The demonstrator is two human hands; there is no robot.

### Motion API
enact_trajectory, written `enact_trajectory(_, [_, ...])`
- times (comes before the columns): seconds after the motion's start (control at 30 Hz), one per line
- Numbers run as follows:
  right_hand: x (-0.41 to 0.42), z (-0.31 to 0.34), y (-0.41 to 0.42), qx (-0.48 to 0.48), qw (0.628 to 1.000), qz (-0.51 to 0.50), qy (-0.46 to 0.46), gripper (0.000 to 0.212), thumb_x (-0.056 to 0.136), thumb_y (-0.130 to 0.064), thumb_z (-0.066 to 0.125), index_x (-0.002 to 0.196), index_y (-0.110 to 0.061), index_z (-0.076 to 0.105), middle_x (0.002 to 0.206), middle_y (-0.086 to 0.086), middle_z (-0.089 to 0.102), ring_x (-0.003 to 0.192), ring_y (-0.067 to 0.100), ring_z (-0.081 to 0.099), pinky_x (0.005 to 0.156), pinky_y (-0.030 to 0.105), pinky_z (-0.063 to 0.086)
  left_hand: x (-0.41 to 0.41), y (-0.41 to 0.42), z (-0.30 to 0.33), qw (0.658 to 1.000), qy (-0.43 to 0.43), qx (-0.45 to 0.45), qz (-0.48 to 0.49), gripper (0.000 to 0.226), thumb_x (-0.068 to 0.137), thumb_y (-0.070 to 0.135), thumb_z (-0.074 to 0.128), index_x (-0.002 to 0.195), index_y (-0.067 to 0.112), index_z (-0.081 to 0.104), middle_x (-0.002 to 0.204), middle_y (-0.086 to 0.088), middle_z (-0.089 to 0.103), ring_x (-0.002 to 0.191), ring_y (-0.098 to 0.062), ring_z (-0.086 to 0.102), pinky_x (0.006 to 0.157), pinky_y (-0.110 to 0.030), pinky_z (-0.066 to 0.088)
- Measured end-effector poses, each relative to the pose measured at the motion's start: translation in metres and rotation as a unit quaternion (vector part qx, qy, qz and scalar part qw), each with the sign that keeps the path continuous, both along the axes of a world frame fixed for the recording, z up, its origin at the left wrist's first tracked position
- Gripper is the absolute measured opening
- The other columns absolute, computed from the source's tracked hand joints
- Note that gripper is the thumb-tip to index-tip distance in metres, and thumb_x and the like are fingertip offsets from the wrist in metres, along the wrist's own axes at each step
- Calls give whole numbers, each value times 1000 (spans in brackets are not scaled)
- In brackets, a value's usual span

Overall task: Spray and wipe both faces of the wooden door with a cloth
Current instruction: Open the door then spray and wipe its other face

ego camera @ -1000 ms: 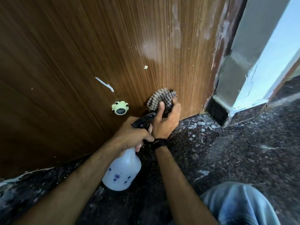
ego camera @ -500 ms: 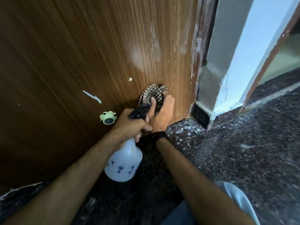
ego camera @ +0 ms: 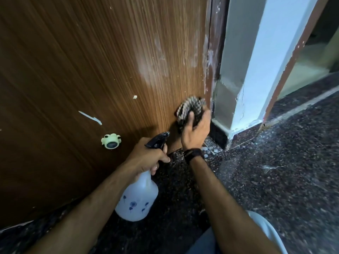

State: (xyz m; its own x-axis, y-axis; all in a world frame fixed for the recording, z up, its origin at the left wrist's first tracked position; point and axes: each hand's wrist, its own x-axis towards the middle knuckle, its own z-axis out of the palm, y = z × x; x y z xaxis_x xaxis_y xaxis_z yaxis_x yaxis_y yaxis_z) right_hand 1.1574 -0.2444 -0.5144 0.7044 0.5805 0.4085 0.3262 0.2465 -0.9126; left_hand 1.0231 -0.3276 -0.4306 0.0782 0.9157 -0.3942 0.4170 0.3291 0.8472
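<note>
The right hand (ego camera: 197, 128) presses a bunched checked cloth (ego camera: 189, 109) against the wooden door (ego camera: 102, 57) low at its right edge, fingers curled around the fabric. At about eight o'clock from it, the left hand (ego camera: 146, 155) grips the black trigger head of a white spray bottle (ego camera: 136, 198), which hangs above the dark speckled floor (ego camera: 275, 171). A pale green stopper (ego camera: 111, 141) sits on the door at nine o'clock from the left hand.
</note>
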Motion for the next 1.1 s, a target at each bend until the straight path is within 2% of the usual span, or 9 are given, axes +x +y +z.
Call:
enact_trajectory(0.07, [1, 1, 11, 30, 998, -39, -34, 33, 96, -10, 59, 124, 7, 55, 117, 14, 60, 108, 4, 44, 99, 7, 30, 0, 3, 0, 1000, -1, 6, -2, 22, 81, -9, 71, 81, 11, 62, 60, -5, 49, 37, -13, 37, 43, -24, 34])
enact_trajectory(0.2, [10, -39, 8, -132, 974, -62, 175, 38, 95, -6, 58, 131, 2, 50, 129, 22, 59, 122, 33, 55, 99, 28, 37, 4, 0, -2, 1000, 10, -1, -21, 20, 81, -8, 71, 80, 10, 62, 52, 0, 47, 39, -15, 37, 43, -24, 35])
enact_trajectory(0.3, [19, -55, 9, -215, 951, -67, 210, 35, 94, -5, 58, 128, -1, 51, 124, 22, 61, 117, 36, 57, 94, 34, 36, 9, 0, -4, 1000, 4, -4, -23, 21, 81, -9, 71, 80, 10, 61, 48, 3, 47, 38, -13, 37, 42, -24, 34])
enact_trajectory(0.43, [22, -22, 14, -97, 984, -57, 140, 42, 97, -10, 58, 135, 6, 49, 136, 23, 55, 128, 32, 50, 101, 15, 26, 16, 2, -6, 1000, 8, -2, -30, 21, 81, -10, 70, 82, 9, 61, 56, -2, 47, 38, -14, 37, 40, -22, 34])
enact_trajectory(0.53, [32, -11, 28, 14, 997, -60, 46, 40, 96, -22, 59, 125, 4, 58, 121, 22, 64, 113, 28, 59, 97, 24, 39, 22, 5, -3, 999, 15, -2, -39, 22, 82, -11, 70, 82, 9, 61, 55, -3, 47, 37, -14, 37, 40, -20, 34])
enact_trajectory(0.7, [22, -49, 20, -40, 988, -94, 117, 35, 91, -3, 64, 123, 10, 57, 121, 27, 63, 115, 37, 60, 92, 3, 24, 32, 11, -1, 997, 53, -9, -51, 21, 81, -8, 70, 78, 10, 60, 44, 0, 44, 34, -14, 38, 42, -21, 35])
enact_trajectory(0.83, [22, -36, 17, -50, 986, -90, 132, 37, 93, -5, 64, 126, 10, 55, 126, 26, 60, 120, 35, 56, 92, 4, 21, 44, 10, -2, 997, 49, -12, -64, 20, 80, -6, 71, 78, 11, 62, 44, 2, 47, 35, -13, 40, 43, -22, 37])
enact_trajectory(0.97, [32, 0, 24, 53, 996, -71, 24, 36, 93, -12, 67, 121, 9, 58, 117, 22, 64, 107, 9, 51, 92, 0, 30, 51, 11, -3, 997, 42, 0, -63, 19, 79, -6, 72, 77, 10, 62, 45, -1, 48, 34, -13, 40, 44, -22, 38])
enact_trajectory(1.1, [25, -35, 20, -62, 991, -64, 102, 42, 97, -12, 61, 133, 6, 50, 132, 24, 58, 123, 26, 54, 103, 21, 34, 47, 13, -6, 997, 56, 1, -58, 18, 78, -5, 72, 79, 10, 62, 49, -4, 49, 36, -14, 41, 45, -23, 38])
